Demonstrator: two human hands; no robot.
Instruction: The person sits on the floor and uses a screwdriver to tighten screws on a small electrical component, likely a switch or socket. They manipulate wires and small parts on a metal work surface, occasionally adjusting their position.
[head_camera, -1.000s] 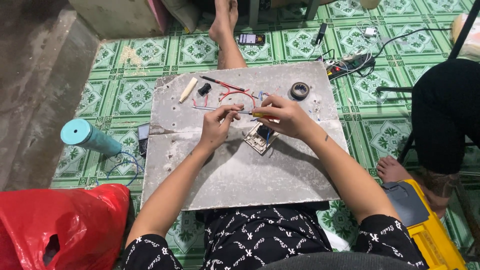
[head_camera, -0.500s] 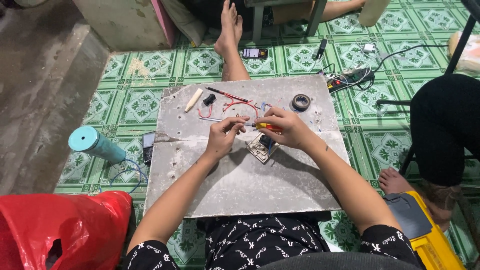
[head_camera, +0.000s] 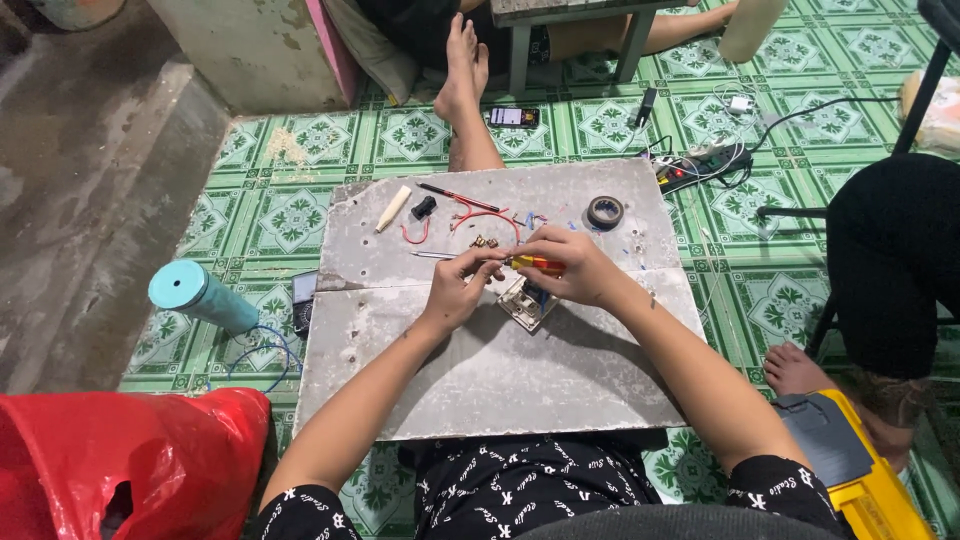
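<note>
The screwdriver (head_camera: 535, 264), with its red and yellow handle, lies across the middle of the grey surface (head_camera: 480, 380), gripped in the right hand (head_camera: 570, 268). The fingers of that hand are closed around the handle. The tool appears light and rigid; the moulded handle is the natural place to hold it, since the thin metal shaft gives little purchase.

The left hand (head_camera: 458, 290) meets the shaft end, its fingers pressed together in a pinch at the tip; what they pinch is too small to tell. Any screw or terminal part there would be tiny, smooth and easily dropped.

Just below both hands sits a pale switch plate (head_camera: 525, 303), resting flat on the surface and touching the right hand's underside. It looks like hard plastic, light and likely brittle at the edges; hold it by the rim.

Farther up the surface lie red wires (head_camera: 478, 214), soft and springy, a black tape roll (head_camera: 604, 211), and a cream handle (head_camera: 392, 208). A teal cylinder (head_camera: 200, 295) lies on the tiled floor (head_camera: 290, 215), beside the surface's left edge.
</note>
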